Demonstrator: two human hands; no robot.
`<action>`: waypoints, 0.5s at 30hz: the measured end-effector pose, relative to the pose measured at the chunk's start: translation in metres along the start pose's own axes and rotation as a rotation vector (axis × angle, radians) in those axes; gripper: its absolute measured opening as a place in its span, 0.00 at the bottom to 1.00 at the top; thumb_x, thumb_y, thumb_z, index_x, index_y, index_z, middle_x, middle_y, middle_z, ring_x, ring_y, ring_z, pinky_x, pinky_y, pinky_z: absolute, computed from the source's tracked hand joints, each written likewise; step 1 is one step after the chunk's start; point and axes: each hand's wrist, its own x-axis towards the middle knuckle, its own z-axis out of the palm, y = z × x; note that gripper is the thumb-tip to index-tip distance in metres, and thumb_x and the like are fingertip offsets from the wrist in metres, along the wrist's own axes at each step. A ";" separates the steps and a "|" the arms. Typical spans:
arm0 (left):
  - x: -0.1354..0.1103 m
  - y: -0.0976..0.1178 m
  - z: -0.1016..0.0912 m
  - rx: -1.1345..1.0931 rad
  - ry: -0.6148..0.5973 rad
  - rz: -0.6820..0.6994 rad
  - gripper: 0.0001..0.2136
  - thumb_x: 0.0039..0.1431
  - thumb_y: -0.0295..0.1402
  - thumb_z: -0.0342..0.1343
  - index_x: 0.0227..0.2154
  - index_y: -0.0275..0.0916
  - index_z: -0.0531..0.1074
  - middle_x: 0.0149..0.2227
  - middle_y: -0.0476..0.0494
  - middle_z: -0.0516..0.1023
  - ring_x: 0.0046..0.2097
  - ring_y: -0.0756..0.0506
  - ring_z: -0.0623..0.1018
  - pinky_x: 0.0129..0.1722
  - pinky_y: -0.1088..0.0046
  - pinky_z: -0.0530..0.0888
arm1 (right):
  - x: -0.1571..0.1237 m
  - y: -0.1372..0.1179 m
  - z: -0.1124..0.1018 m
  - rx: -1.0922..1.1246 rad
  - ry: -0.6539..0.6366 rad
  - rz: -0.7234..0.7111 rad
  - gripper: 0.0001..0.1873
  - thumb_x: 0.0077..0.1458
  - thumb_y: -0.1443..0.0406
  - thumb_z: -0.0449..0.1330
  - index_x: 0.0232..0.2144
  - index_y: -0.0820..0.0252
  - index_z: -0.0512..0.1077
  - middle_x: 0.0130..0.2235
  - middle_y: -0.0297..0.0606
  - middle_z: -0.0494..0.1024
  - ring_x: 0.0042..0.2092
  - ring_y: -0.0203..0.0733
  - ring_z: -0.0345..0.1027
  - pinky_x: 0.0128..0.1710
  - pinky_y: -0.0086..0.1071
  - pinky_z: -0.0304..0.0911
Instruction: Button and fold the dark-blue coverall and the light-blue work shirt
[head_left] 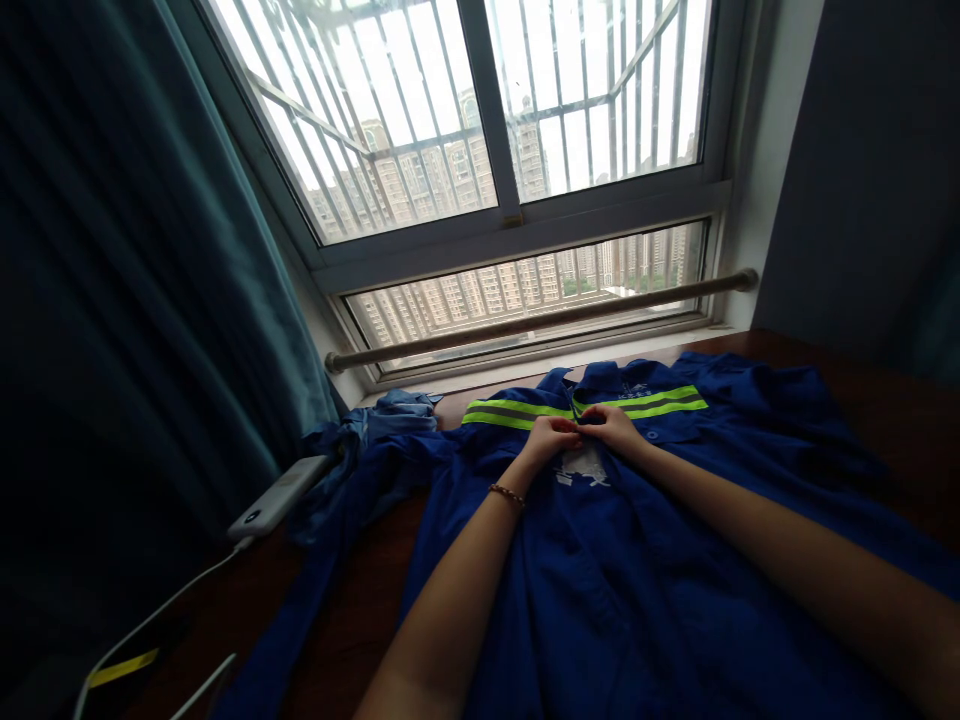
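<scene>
A blue work jacket lies spread out, its collar toward the window. A lime-yellow and grey reflective band crosses its chest. My left hand pinches the front edge of the jacket just below the band. Close beside it, my right hand is closed on the same front opening, the fingertips of both hands nearly meeting. The small part between the fingertips is hidden. Just below my hands, a ragged white patch shows on the cloth.
A barred window with a rail stands behind the brown wooden surface. At left are a dark blue curtain, a crumpled light-blue cloth, and a white power bank with a white cable.
</scene>
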 end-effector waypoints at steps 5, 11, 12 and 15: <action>0.002 -0.001 0.002 -0.015 0.008 -0.006 0.11 0.34 0.27 0.65 0.25 0.30 0.73 0.20 0.47 0.74 0.24 0.49 0.76 0.30 0.70 0.73 | 0.001 0.006 0.001 0.051 0.054 0.000 0.11 0.39 0.60 0.61 0.26 0.63 0.69 0.28 0.36 0.74 0.33 0.40 0.68 0.37 0.34 0.61; 0.005 -0.004 -0.001 -0.069 0.065 -0.009 0.12 0.34 0.27 0.65 0.26 0.29 0.73 0.21 0.45 0.75 0.24 0.49 0.76 0.32 0.69 0.74 | -0.002 0.005 0.004 0.133 0.157 -0.012 0.12 0.40 0.59 0.60 0.26 0.62 0.69 0.29 0.36 0.74 0.33 0.40 0.68 0.37 0.34 0.62; 0.005 -0.005 -0.002 -0.074 0.069 -0.004 0.12 0.34 0.27 0.66 0.26 0.29 0.73 0.21 0.45 0.75 0.25 0.49 0.76 0.33 0.69 0.74 | -0.003 0.004 0.003 0.158 0.151 -0.015 0.11 0.40 0.59 0.60 0.26 0.62 0.69 0.29 0.36 0.74 0.34 0.40 0.68 0.37 0.34 0.62; 0.005 -0.005 -0.005 -0.108 0.049 0.006 0.14 0.33 0.28 0.67 0.27 0.29 0.73 0.22 0.44 0.76 0.27 0.48 0.77 0.36 0.67 0.74 | -0.003 0.000 0.002 0.241 0.103 0.006 0.12 0.38 0.60 0.61 0.25 0.63 0.70 0.29 0.37 0.75 0.34 0.41 0.69 0.38 0.34 0.63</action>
